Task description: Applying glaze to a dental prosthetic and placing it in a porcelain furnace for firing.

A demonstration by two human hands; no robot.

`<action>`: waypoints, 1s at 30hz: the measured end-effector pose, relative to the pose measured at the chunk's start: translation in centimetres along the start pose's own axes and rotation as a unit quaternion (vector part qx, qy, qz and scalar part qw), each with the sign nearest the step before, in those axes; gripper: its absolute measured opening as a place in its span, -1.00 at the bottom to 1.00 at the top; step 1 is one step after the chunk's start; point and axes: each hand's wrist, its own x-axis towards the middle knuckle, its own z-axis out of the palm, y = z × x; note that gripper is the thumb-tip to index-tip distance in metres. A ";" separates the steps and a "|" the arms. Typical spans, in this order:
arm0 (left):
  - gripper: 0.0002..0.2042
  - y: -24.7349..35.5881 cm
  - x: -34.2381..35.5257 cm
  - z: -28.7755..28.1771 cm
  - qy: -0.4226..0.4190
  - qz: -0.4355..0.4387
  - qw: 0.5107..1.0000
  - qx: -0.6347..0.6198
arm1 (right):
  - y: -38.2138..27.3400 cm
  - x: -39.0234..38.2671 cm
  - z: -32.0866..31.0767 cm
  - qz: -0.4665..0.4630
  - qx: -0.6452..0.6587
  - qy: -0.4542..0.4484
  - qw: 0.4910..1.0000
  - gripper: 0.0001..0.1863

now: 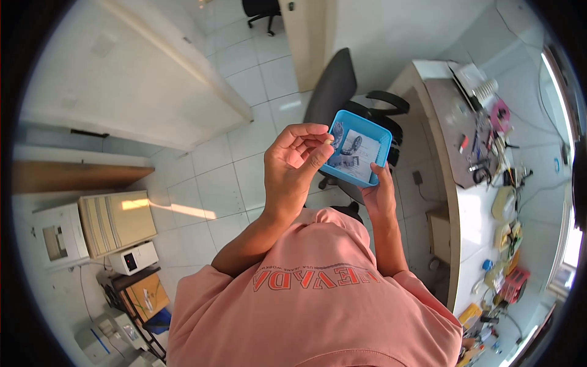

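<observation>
My left hand (296, 164) is raised beside the left edge of a blue plastic basket (348, 175). Its thumb and forefinger are pinched on a small pale yellowish piece (329, 140), too small to name. My right hand (381, 188) grips the basket at its near right corner, the thumb over the rim and the other fingers mostly hidden. The basket is held in mid-air, tilted so that its inside shows. Inside, sheets of paper (365, 147) with dark printed pictures cover the bottom.
An office chair (333, 85) stands just beyond the basket. On the right runs a long workbench (449, 140) with tools, cables and a red container (516, 284). To the left are a cardboard-coloured cabinet (116, 223), a white printer (58, 238) and a small shelf (147, 293).
</observation>
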 end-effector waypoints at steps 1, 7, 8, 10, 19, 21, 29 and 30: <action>-0.74 0.8 0.1 -1.5 0.012 0.025 0.999 0.022 | 1.0 0.7 1.4 0.014 -0.005 -0.014 1.000 -0.34; -0.84 3.5 2.5 -8.4 0.121 0.092 0.987 0.060 | 3.1 5.9 9.3 0.052 -0.075 -0.079 0.993 -0.34; -0.84 3.7 3.1 -9.4 0.124 0.090 0.986 0.058 | 3.3 6.8 10.3 0.055 -0.078 -0.078 0.992 -0.34; -0.83 3.9 4.6 -11.1 0.153 0.099 0.980 0.085 | 3.6 8.8 12.2 0.049 -0.098 -0.107 0.988 -0.30; -0.90 4.0 14.1 -15.8 0.197 0.078 0.961 0.177 | 3.7 18.2 18.7 0.073 -0.112 -0.146 0.980 -0.18; -0.90 4.2 16.9 -16.2 0.199 0.078 0.957 0.195 | 3.1 19.4 20.6 0.071 -0.103 -0.156 0.980 -0.11; -0.89 3.7 23.7 -17.2 0.159 0.090 0.962 0.204 | 2.5 23.3 23.6 0.084 -0.120 -0.143 0.979 -0.09; -0.89 3.7 24.6 -17.2 0.159 0.089 0.960 0.215 | 2.3 24.1 24.0 0.083 -0.119 -0.146 0.979 -0.09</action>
